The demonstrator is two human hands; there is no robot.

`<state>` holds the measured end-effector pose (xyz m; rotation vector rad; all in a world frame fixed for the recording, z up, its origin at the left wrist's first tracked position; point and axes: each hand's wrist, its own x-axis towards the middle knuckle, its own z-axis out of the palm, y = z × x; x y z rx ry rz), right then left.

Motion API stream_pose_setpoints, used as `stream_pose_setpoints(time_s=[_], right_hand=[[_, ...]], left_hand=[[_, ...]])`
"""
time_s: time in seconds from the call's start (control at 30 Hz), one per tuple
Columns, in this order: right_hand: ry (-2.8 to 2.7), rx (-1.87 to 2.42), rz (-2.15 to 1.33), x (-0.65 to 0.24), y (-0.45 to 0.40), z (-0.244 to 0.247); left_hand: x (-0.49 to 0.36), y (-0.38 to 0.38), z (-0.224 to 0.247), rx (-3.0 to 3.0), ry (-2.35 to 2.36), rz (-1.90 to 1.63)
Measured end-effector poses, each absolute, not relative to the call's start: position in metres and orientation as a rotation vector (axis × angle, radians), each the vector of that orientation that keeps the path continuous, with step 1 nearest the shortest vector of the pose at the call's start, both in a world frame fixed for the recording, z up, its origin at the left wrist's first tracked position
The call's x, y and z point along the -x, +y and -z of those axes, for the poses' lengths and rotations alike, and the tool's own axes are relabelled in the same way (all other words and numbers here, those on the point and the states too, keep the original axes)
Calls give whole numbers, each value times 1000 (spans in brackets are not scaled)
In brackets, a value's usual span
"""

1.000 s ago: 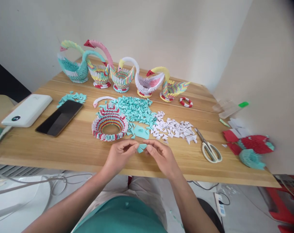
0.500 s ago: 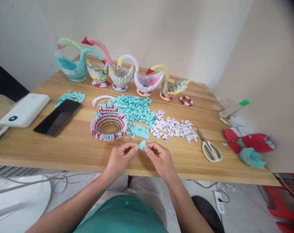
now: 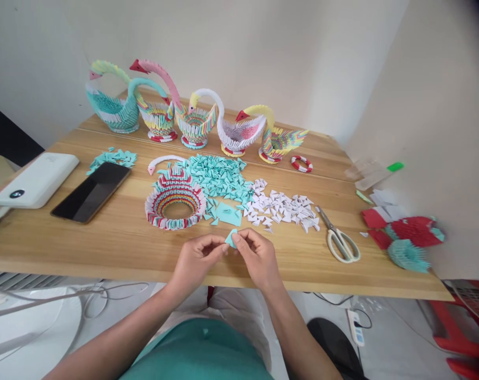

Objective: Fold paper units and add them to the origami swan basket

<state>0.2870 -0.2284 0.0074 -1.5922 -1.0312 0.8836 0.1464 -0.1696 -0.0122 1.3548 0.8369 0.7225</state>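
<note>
A small piece of folded turquoise paper (image 3: 231,238) is pinched between my two hands above the front of the table. My left hand (image 3: 195,261) grips its lower left corner with thumb and forefinger. On the other side, my right hand (image 3: 259,258) has its thumb pressed on the paper's face. Beyond them lies a heap of folded turquoise paper triangles (image 3: 218,177), with white paper triangles (image 3: 281,206) to its right. Flat turquoise paper (image 3: 228,214) lies in front of the heap. A round striped bowl of folded paper (image 3: 175,203) sits left of my hands.
Several paper swans (image 3: 195,126) stand along the back. Scissors (image 3: 338,237) lie at right, near a red-and-white paper ring (image 3: 302,164). A phone (image 3: 91,191) and a white power bank (image 3: 36,179) lie left. Red and turquoise paper pieces (image 3: 408,237) are at the far right.
The turquoise paper has tilted and now shows a more triangular outline. My right thumb has shifted up over it. The whole view has moved slightly.
</note>
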Motion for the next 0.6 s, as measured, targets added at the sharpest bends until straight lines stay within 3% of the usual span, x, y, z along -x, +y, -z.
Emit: stream_pose_setpoints(time_s=[0.6], right_hand=[[-1053,1572,-846,-287,-224,-4]], left_hand=[[-146,-165,6,-1022,788,-662]])
